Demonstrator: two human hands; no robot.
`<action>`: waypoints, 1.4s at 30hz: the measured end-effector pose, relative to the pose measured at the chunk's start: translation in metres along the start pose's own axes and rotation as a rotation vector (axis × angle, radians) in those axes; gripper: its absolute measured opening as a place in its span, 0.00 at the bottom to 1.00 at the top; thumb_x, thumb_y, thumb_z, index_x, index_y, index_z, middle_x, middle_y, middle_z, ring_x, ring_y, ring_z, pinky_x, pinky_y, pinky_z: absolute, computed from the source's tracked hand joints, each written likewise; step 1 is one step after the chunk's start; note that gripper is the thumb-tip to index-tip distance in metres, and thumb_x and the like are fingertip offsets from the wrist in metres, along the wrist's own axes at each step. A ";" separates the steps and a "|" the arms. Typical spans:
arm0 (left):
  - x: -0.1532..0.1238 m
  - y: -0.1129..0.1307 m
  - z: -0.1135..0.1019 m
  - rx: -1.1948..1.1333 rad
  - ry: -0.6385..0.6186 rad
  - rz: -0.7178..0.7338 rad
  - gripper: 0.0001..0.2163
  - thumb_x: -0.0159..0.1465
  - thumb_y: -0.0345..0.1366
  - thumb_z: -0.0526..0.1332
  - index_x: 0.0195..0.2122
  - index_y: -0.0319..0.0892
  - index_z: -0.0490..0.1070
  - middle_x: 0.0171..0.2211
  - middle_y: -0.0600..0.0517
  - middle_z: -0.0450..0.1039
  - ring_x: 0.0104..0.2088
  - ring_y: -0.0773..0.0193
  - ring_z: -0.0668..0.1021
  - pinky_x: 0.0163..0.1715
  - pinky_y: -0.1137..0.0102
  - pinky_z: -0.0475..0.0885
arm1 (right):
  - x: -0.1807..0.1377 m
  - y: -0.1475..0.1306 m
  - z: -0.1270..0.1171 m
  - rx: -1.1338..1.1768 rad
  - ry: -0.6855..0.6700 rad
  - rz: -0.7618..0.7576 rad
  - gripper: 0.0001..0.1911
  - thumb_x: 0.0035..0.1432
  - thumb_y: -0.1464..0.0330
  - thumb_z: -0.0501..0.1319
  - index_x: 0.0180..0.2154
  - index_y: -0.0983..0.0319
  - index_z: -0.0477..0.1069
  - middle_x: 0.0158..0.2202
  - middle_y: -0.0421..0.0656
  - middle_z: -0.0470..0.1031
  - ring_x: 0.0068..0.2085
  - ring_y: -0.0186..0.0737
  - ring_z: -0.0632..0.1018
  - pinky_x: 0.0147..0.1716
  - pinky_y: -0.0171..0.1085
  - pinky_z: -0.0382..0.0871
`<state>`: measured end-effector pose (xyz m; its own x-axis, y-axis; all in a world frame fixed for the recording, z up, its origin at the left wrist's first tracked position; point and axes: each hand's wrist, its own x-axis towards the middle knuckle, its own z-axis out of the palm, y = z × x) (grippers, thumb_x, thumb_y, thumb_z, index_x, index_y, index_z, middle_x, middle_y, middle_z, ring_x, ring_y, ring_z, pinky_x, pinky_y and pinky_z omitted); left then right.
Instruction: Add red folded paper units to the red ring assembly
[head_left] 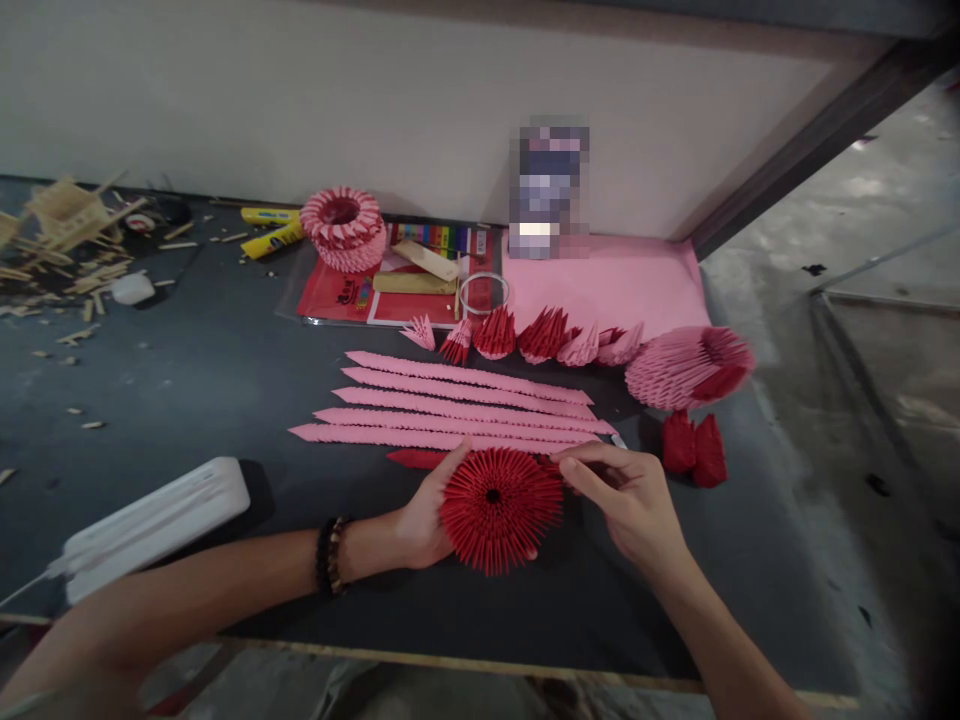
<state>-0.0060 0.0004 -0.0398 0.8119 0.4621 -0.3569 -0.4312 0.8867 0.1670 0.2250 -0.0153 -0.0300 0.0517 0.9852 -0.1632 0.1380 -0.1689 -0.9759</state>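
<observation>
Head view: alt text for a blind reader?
A left hand holds a round, spiky red paper piece, with the right hand at its edge. Behind lie long pink strips, then a row of red and pink pieces on a dark tabletop.

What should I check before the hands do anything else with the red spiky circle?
1. Left hand is supporting the red spiky circle: ok, it grips the left edge.
2. Right hand is in place: ok, its fingertips are at the circle's upper right edge.
3. A loose piece is pinched in those fingertips: cannot tell, it is too small and hidden.
4. Pink strips are laid out neatly: ok, five lie side by side beyond the circle.
5. Red strip is in full view: not ok, the left hand and circle partly cover it.
6. Two red paper clusters are in sight: ok, both are on the table near the right hand.
</observation>
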 end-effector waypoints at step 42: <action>-0.001 -0.003 0.017 0.133 0.318 0.073 0.21 0.74 0.46 0.51 0.43 0.42 0.83 0.41 0.46 0.85 0.57 0.54 0.79 0.64 0.58 0.66 | -0.004 0.000 0.006 0.020 -0.011 0.058 0.08 0.51 0.63 0.77 0.36 0.54 0.87 0.36 0.43 0.88 0.35 0.44 0.85 0.36 0.39 0.80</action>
<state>0.0016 -0.0020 -0.0243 0.6084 0.5140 -0.6047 -0.4118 0.8558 0.3131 0.2185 -0.0195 -0.0305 0.0483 0.9741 -0.2208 0.1156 -0.2250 -0.9675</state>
